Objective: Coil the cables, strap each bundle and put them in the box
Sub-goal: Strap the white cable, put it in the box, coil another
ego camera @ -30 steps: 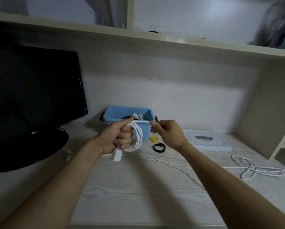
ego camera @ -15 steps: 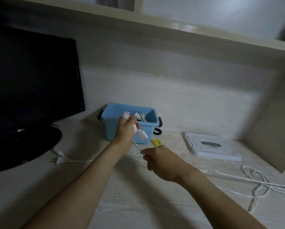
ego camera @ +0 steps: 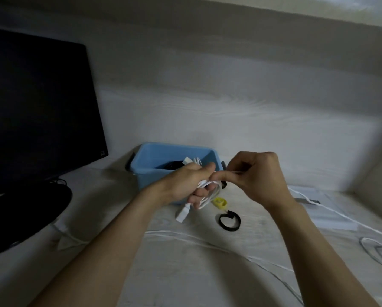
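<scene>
My left hand (ego camera: 191, 183) grips a coil of white cable (ego camera: 207, 197) in front of the blue box (ego camera: 150, 171); the cable's white plug (ego camera: 183, 213) dangles below the fist. My right hand (ego camera: 257, 173) pinches a strand of the same cable just right of the coil, fingertips touching the left thumb. The free length of the cable (ego camera: 229, 248) trails over the desk towards the right. Inside the box lie a white cable bundle (ego camera: 191, 161) and something black (ego camera: 173, 165). On the desk below the hands lie a yellow strap (ego camera: 220, 202) and a black strap loop (ego camera: 229, 222).
A black monitor (ego camera: 37, 111) on its round stand (ego camera: 28, 209) fills the left side. A white flat device (ego camera: 331, 207) lies at the right, partly behind my right arm. Another loose white cable (ego camera: 380, 253) lies tangled at the far right edge.
My right hand has risen from the desk to meet my left hand at the coil. The left hand has come back down in front of the box. The camera has tilted lower.
</scene>
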The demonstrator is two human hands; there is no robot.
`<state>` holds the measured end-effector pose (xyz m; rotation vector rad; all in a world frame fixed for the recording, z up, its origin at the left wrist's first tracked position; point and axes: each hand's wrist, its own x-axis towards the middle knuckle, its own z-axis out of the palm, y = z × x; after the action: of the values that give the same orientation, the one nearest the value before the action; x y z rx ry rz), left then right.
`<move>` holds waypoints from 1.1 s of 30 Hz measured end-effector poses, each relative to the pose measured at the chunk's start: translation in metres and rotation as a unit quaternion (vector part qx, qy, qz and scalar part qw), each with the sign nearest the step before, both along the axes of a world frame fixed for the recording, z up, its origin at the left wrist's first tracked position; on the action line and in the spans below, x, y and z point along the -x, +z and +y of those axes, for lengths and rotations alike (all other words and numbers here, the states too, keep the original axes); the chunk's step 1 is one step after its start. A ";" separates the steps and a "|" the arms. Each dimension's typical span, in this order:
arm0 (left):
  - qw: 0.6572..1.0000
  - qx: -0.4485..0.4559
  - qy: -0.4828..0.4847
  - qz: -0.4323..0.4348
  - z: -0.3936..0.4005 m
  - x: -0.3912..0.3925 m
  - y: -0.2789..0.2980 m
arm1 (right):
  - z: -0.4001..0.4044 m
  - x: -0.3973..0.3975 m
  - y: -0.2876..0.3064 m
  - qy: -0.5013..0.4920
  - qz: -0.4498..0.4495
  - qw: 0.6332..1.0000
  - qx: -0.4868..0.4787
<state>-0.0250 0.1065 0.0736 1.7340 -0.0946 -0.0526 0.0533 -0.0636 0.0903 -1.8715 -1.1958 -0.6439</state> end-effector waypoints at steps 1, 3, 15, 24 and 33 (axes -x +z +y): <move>1.000 -0.005 0.007 -0.013 0.004 -0.004 0.000 | 0.004 -0.004 -0.001 0.004 0.015 1.000 0.002; 0.998 -0.006 0.030 -0.050 0.012 -0.014 -0.002 | 0.013 -0.013 -0.003 0.014 0.042 0.999 -0.005; 0.999 0.002 -0.017 0.034 0.020 -0.021 0.001 | 0.025 -0.025 -0.006 0.031 0.103 0.993 -0.045; 0.997 0.073 0.014 0.039 0.034 -0.016 0.011 | 0.023 -0.018 -0.002 0.106 0.180 0.978 0.003; 0.848 0.498 0.095 -0.152 0.074 -0.019 0.034 | 0.007 -0.032 -0.004 0.057 0.126 0.987 0.081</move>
<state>-0.0059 0.1808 0.1074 0.6814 -0.1499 0.3658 0.0858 -0.0565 0.0867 -1.9351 -1.2058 -0.2425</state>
